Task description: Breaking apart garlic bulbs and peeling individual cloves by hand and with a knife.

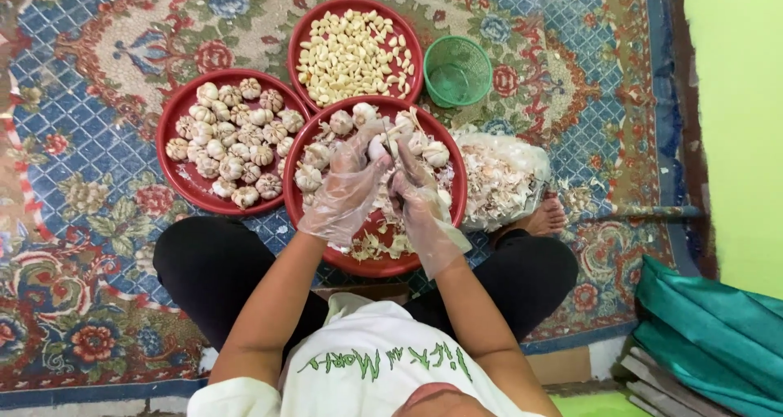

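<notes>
Both my hands wear thin clear plastic gloves and meet over the nearest red bowl (444, 221). My left hand (347, 189) and my right hand (418, 190) together grip one garlic bulb (376, 147) between the fingertips. In that bowl lie more garlic bulbs (341, 123), loose cloves and papery skins (375, 246). I sit cross-legged in black trousers behind the bowl.
A red bowl (175, 180) of whole garlic bulbs sits at the left. Another red bowl (306, 34) of peeled cloves stands behind. A small green basket (457, 70) is at the right of it. A clear bag of garlic skins (502, 180) lies beside my foot. Folded teal cloth (710, 335) lies at the right.
</notes>
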